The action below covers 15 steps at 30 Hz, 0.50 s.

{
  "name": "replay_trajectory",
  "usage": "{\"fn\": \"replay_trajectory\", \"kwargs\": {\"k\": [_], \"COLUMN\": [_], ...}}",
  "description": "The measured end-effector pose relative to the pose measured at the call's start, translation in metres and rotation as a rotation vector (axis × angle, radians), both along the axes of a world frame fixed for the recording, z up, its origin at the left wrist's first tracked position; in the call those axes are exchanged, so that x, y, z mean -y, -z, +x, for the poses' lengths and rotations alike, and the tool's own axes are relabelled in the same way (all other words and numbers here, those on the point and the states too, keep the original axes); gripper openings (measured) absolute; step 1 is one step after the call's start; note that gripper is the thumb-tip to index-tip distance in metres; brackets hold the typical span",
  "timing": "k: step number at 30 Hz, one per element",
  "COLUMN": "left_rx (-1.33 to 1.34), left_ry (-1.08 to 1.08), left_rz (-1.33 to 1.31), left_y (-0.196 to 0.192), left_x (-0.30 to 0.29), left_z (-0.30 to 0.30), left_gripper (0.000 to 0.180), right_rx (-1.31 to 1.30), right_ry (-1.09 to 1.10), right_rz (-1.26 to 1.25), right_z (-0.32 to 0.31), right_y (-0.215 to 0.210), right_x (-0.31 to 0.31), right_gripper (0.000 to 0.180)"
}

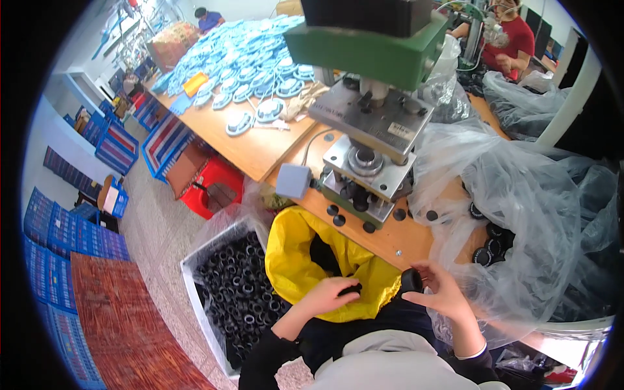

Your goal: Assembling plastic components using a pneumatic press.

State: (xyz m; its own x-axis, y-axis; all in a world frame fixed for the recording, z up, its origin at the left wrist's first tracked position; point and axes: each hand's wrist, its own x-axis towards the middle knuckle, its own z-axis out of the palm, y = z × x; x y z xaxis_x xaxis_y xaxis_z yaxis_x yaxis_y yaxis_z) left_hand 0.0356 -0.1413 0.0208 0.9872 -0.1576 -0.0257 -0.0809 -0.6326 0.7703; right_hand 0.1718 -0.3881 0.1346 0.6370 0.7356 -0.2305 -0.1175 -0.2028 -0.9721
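Observation:
My left hand point(329, 296) is closed on a small black plastic part point(351, 290), mostly covered by the fingers, over the mouth of a yellow sack point(286, 250). Between the thumb and fingers of my right hand point(443, 290) is a black round cap point(411, 281), held at the sack's right edge. Ahead of both hands stands a green and steel press point(364, 159) on a wooden table point(409, 244). Several black discs point(338, 220) lie on the tabletop by its base. More black caps point(481, 257) show in the opening of a clear plastic bag point(520, 195) at the right.
A white crate point(190, 279) full of black rings stands on the floor to the left. A grey box point(294, 181) sits beside the press. Blue-and-white round parts point(250, 71) cover the far table. Beyond are a red stool point(211, 188) and a person in red point(519, 39).

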Motion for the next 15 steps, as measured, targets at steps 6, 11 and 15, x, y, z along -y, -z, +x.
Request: {"fn": "replay_trajectory", "kwargs": {"k": [6,11,15], "left_rx": [0.732,0.805,0.734], "left_ry": [-0.606,-0.582,-0.61], "left_rz": [0.091,-0.103,-0.168], "left_y": [-0.11,-0.169,-0.169], "left_x": [-0.034,-0.028,-0.017], "left_z": [0.083,0.181,0.215], "left_gripper": [0.036,0.053,0.037], "right_rx": [-0.034,0.199,0.208], "right_ry": [0.339,0.383,0.384], "right_rz": [0.273,0.346,0.298], "right_z": [0.014,0.009,0.011], "right_y": [-0.031,-0.038,-0.031], "right_x": [-0.011,-0.018,-0.013], "right_gripper": [0.056,0.058,0.059]}}
